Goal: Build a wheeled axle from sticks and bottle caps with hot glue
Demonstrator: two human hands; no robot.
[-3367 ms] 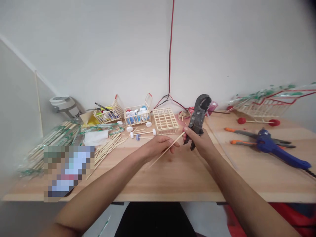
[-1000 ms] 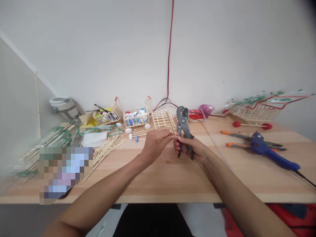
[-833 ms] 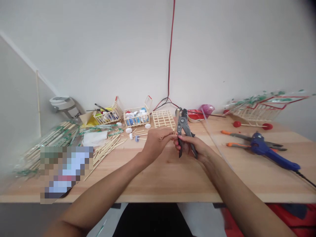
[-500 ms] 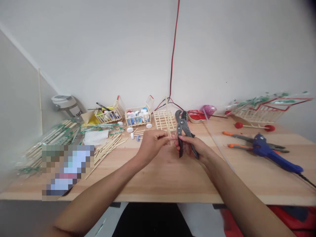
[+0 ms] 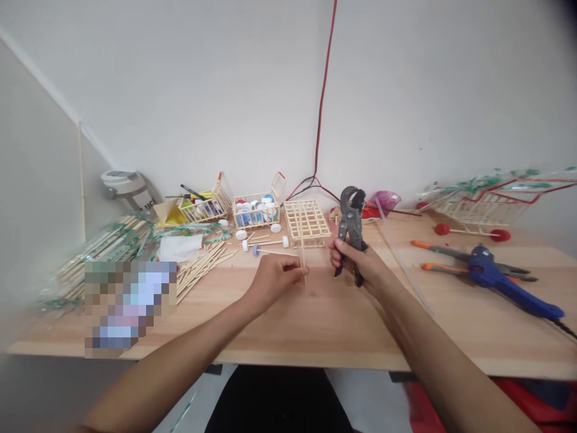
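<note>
Left hand (image 5: 274,281): fingers (image 5: 294,274) closed, pinching a wooden stick (image 5: 302,255) near its lower end.
Stick: upright, between the hands, its top against the view of a stick lattice (image 5: 306,224).
Right hand (image 5: 356,263): fingers (image 5: 345,252) closed around black cutters (image 5: 350,225), above the counter (image 5: 342,328).

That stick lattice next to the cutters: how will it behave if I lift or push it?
The stick lattice will probably feel light for its size, being thin wooden sticks with open gaps. It looks fairly rigid, but the thin joints could break if squeezed. With a flat base and no visible wheels, it would likely slide, not roll.
</note>
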